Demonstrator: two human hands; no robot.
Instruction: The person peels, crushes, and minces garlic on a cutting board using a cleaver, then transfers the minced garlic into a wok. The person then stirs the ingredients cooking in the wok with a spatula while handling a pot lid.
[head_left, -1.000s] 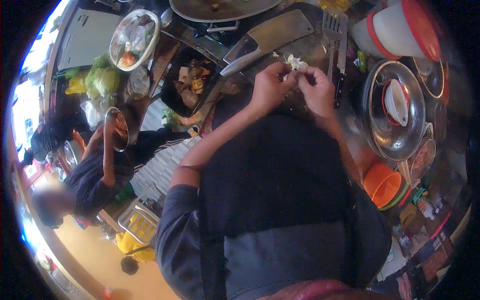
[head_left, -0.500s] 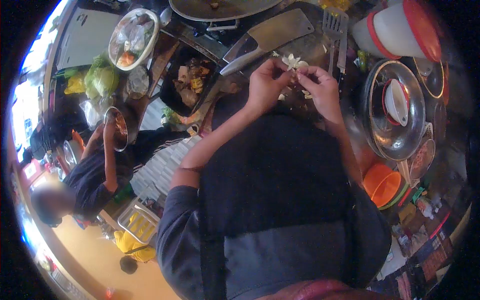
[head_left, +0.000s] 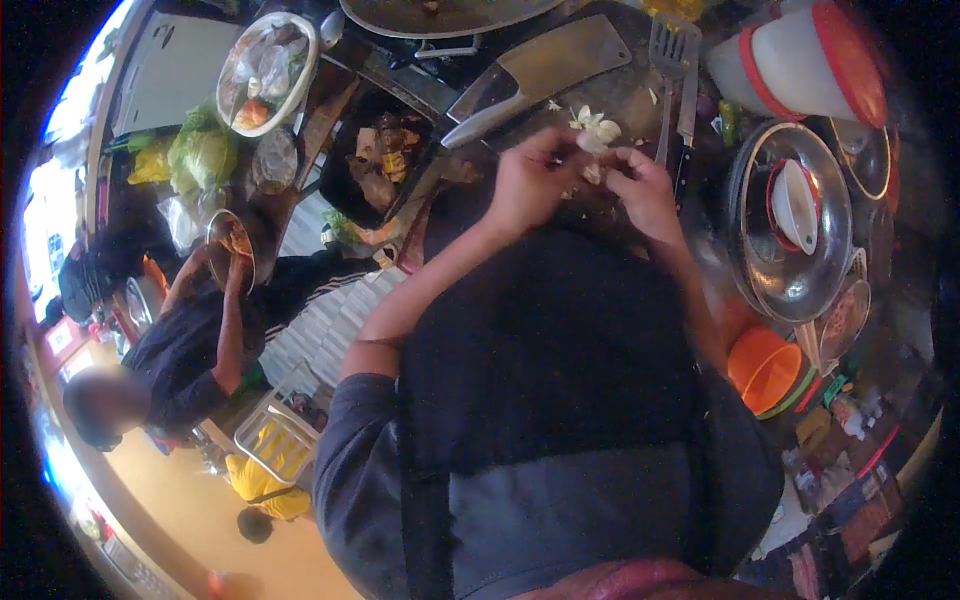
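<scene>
Pale garlic-like cloves (head_left: 597, 128) lie in a small pile on the dark surface, just beyond my hands. My left hand (head_left: 532, 182) is beside the pile with its fingers curled and blurred, so what they hold is unclear. A small pale piece (head_left: 592, 173) is pinched between the thumb and fingers of my right hand (head_left: 642, 190). Beyond the pile rests a wide cleaver (head_left: 565, 62). A slotted spatula (head_left: 673, 50) and a knife (head_left: 688, 110) lie to the right of the pile.
A large pan (head_left: 450, 15) is at the top. Stacked metal bowls (head_left: 745, 230), a red-rimmed white container (head_left: 800, 65) and an orange cup (head_left: 762, 365) stand right. Left are a black tray of food (head_left: 345, 190), a white basin (head_left: 225, 100) and another person (head_left: 185, 350) holding a bowl.
My hands have drawn slightly nearer to me, uncovering more of the pale pile. The other person's hand has moved into the bowl.
</scene>
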